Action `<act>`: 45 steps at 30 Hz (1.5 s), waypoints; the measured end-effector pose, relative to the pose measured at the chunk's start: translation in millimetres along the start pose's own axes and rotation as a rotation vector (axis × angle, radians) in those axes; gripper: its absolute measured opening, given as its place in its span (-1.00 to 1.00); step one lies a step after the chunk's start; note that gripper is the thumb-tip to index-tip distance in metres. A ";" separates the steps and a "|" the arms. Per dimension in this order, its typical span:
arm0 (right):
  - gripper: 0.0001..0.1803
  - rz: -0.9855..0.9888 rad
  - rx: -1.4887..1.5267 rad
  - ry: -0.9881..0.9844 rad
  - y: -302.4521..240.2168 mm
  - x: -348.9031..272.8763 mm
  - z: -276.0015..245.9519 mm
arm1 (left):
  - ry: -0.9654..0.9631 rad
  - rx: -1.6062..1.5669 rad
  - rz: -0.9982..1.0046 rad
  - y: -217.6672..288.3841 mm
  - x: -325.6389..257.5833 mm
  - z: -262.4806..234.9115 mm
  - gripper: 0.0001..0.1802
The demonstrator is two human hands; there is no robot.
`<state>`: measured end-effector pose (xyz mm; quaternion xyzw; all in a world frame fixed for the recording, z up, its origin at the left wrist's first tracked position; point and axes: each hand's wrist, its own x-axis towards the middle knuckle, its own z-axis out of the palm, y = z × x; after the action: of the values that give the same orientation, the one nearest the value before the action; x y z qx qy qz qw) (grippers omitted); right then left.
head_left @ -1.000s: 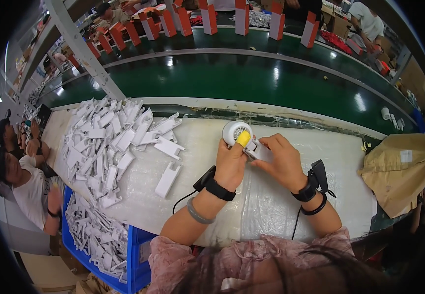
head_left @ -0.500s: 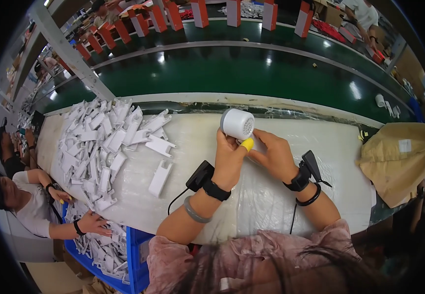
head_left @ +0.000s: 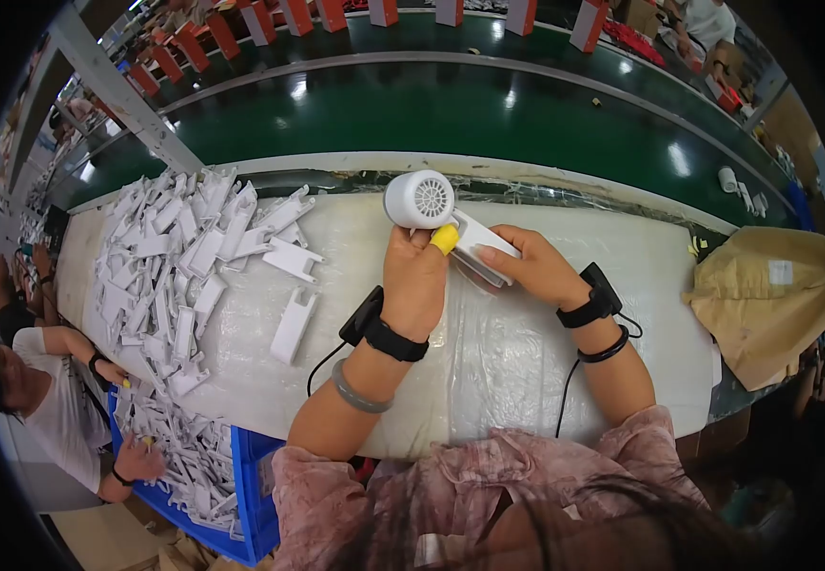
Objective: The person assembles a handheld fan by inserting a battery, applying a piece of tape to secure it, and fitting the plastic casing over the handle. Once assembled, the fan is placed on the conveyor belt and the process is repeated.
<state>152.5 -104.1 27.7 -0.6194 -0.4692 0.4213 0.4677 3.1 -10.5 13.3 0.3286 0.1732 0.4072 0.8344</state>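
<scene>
My left hand (head_left: 415, 285), with a yellow cover on one fingertip, is closed around the base of a white hair dryer (head_left: 419, 200). Its round slotted grille faces me. A pale handle (head_left: 479, 249) slants down to the right from the head; I cannot tell whether the two are fully joined. My right hand (head_left: 541, 271) grips that handle near its lower end, thumb on top. Left of my hands, a heap of white plastic handle shells (head_left: 179, 257) covers the padded table (head_left: 384, 419), with one loose shell (head_left: 294, 325) lying apart.
Beyond the table runs a green conveyor (head_left: 355, 114), with several orange-and-white boxes (head_left: 517, 17) behind it. A brown paper bag (head_left: 765, 295) stands at right. At lower left, a co-worker's hand (head_left: 139, 459) is over a blue bin (head_left: 255, 495) of white shells.
The hair dryer has turned so its grille faces me and its handle shows. My right hand has moved onto the handle. The co-worker's hand has drawn back left over the bin.
</scene>
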 end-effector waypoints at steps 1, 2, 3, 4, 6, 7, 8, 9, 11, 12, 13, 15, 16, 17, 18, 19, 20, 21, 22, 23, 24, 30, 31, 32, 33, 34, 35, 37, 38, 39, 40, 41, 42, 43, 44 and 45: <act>-0.52 0.154 0.150 -0.087 -4.3 -0.6 -1.7 | -0.004 0.001 0.009 1.2 0.6 -1.2 -0.52; -0.52 0.154 0.150 -0.089 -6.1 -1.1 -2.1 | -0.007 0.003 0.017 1.9 1.3 -2.0 -0.53; -0.53 0.196 0.226 -0.123 -8.3 -3.2 -1.7 | -0.011 0.006 0.020 3.5 0.3 -0.2 -0.53; -0.54 0.239 0.302 -0.157 -10.1 -4.6 -1.8 | -0.021 0.001 0.003 5.4 -1.5 2.8 -0.53; -0.55 0.213 0.342 -0.174 -11.2 -6.1 -5.5 | -0.034 0.001 -0.017 8.5 -1.9 5.2 -0.53; -0.57 0.192 0.381 -0.192 -11.0 -6.0 -6.9 | -0.079 -0.008 -0.035 10.2 -0.6 4.9 -0.52; -0.57 0.188 0.384 -0.188 -10.9 -5.9 -6.4 | -0.124 -0.017 -0.053 12.3 0.5 4.8 -0.50; -0.58 0.133 0.340 -0.170 -10.8 -6.0 -5.9 | -0.130 -0.012 -0.054 14.1 1.8 6.1 -0.50; -0.60 0.071 0.297 -0.145 -12.4 -6.1 -5.3 | -0.199 0.003 -0.015 18.2 3.6 8.8 -0.49; -0.61 0.045 0.285 -0.130 -13.4 -7.3 -3.8 | -0.207 0.009 -0.018 19.0 3.4 8.5 -0.49; -0.62 0.019 0.272 -0.116 -13.9 -8.1 -2.6 | -0.221 -0.018 -0.055 19.9 3.3 8.4 -0.49; -0.62 -0.007 0.264 -0.087 -13.3 -8.9 0.3 | -0.242 -0.036 -0.091 22.6 3.6 7.9 -0.49; -0.62 -0.026 0.251 -0.064 -13.0 -9.8 2.2 | -0.254 -0.041 -0.113 23.7 4.4 6.4 -0.48; -0.62 -0.037 0.255 -0.060 -12.2 -11.7 4.8 | -0.267 -0.046 -0.134 24.8 4.5 5.7 -0.47; -0.61 -0.064 0.239 -0.052 -11.3 -11.0 7.1 | -0.278 -0.034 -0.127 26.0 5.4 6.0 -0.47; -0.60 -0.091 0.223 -0.045 -11.3 -10.4 9.1 | -0.264 -0.044 -0.119 26.4 4.7 6.7 -0.48; -0.60 -0.110 0.225 -0.042 -12.2 -10.2 9.3 | -0.250 -0.054 -0.111 26.6 4.4 7.1 -0.49; -0.58 -0.097 0.207 -0.039 -12.9 -12.4 8.3 | -0.252 -0.062 -0.106 25.1 3.7 6.2 -0.50; -0.56 -0.085 0.188 -0.035 -13.4 -13.8 7.3 | -0.261 -0.054 -0.098 25.7 3.0 7.3 -0.50; -0.52 -0.071 0.207 -0.038 -13.3 -13.8 6.6 | -0.246 -0.040 -0.115 26.6 2.7 8.5 -0.50; -0.52 -0.079 0.208 -0.040 -15.4 -14.9 6.4 | -0.224 -0.029 -0.132 26.8 1.0 8.6 -0.50; -0.44 0.072 0.149 -0.160 -38.5 -23.4 -2.2 | -0.298 0.005 -0.066 27.6 1.2 5.9 -0.49; -0.44 0.069 0.152 -0.154 -37.4 -23.2 -1.5 | -0.319 0.001 -0.070 27.8 1.8 7.3 -0.47; -0.48 0.015 0.131 -0.130 -35.4 -23.1 0.5 | -0.325 0.004 -0.074 28.8 2.2 7.2 -0.47; -0.51 -0.039 0.109 -0.109 -34.2 -23.1 1.2 | -0.354 0.006 -0.074 30.0 2.3 6.8 -0.46; -0.51 -0.041 0.110 -0.107 -35.2 -24.0 1.1 | -0.383 0.007 -0.074 30.4 2.2 6.9 -0.44; -0.54 -0.082 0.087 -0.080 -37.3 -25.6 0.7 | -0.385 0.009 -0.074 30.0 2.0 7.6 -0.44; -0.56 -0.127 0.066 -0.050 -35.0 -26.7 2.1 | -0.400 -0.043 -0.113 30.8 0.2 8.6 -0.42; -0.58 -0.283 -0.073 0.026 -28.7 -25.4 3.1 | -0.403 -0.039 -0.113 32.3 -1.2 9.7 -0.42; -0.59 -0.436 -0.214 0.101 -25.9 -23.9 3.7 | -0.411 -0.041 -0.117 33.1 -1.9 10.1 -0.41; -0.59 -0.438 -0.213 0.104 -27.2 -25.3 3.9 | -0.418 -0.043 -0.121 33.7 -2.0 9.9 -0.41; -0.58 -0.401 -0.209 0.100 -33.1 -28.5 4.2 | -0.420 -0.040 -0.121 34.1 -1.4 8.6 -0.41; -0.57 -0.368 -0.202 0.090 -39.4 -31.4 5.4 | -0.445 -0.081 -0.137 36.8 -2.6 7.2 -0.41; -0.57 -0.373 -0.198 0.087 -42.8 -33.4 6.1 | -0.469 -0.123 -0.153 39.2 -3.4 6.3 -0.40; -0.57 -0.383 -0.218 0.091 -45.4 -35.1 6.8 | -0.466 -0.116 -0.149 41.5 -4.3 6.2 -0.40; -0.57 -0.389 -0.241 0.102 -45.9 -37.0 7.1 | -0.479 -0.134 -0.162 42.0 -4.5 6.8 -0.40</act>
<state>129.5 -133.3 74.0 -0.5891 -0.6025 0.2325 0.4857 -19.6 2.1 47.3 0.3445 -0.0310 0.2604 0.9014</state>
